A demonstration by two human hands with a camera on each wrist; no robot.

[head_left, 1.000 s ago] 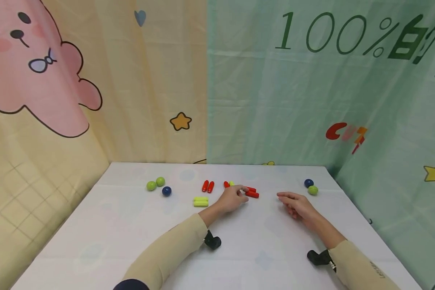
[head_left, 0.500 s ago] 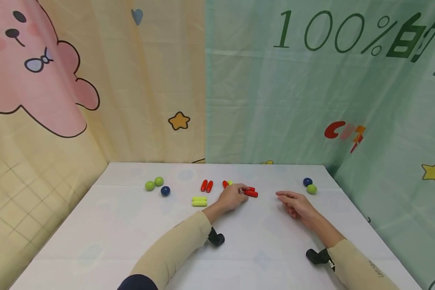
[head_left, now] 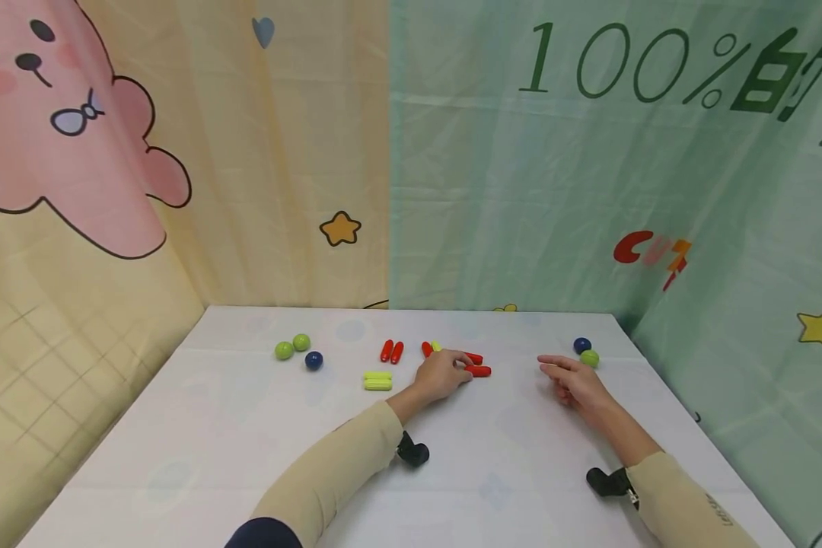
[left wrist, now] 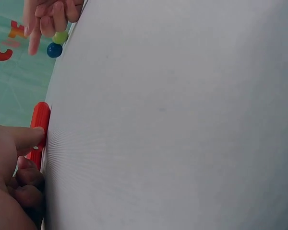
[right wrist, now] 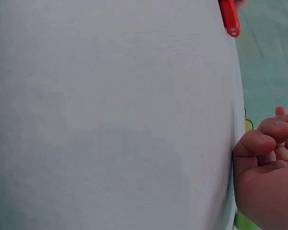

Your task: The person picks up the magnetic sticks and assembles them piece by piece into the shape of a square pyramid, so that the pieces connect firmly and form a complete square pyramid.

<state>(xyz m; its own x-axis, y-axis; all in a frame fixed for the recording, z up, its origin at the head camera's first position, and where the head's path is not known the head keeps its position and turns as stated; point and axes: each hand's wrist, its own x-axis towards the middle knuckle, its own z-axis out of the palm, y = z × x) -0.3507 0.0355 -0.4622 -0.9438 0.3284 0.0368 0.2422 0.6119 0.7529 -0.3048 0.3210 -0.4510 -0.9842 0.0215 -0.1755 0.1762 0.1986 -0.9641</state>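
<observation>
Your left hand (head_left: pixel 441 374) pinches a red plastic-looking rod (head_left: pixel 480 371): grip lightly, avoid nudging the similar red rod (head_left: pixel 476 358) behind. Your right hand (head_left: pixel 581 388), fingers loose, holds nothing.

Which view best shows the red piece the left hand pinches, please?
The left wrist view: the red piece looks largest, partly covered by the left hand. The head view shows it small; the right wrist view, only one end.
</observation>
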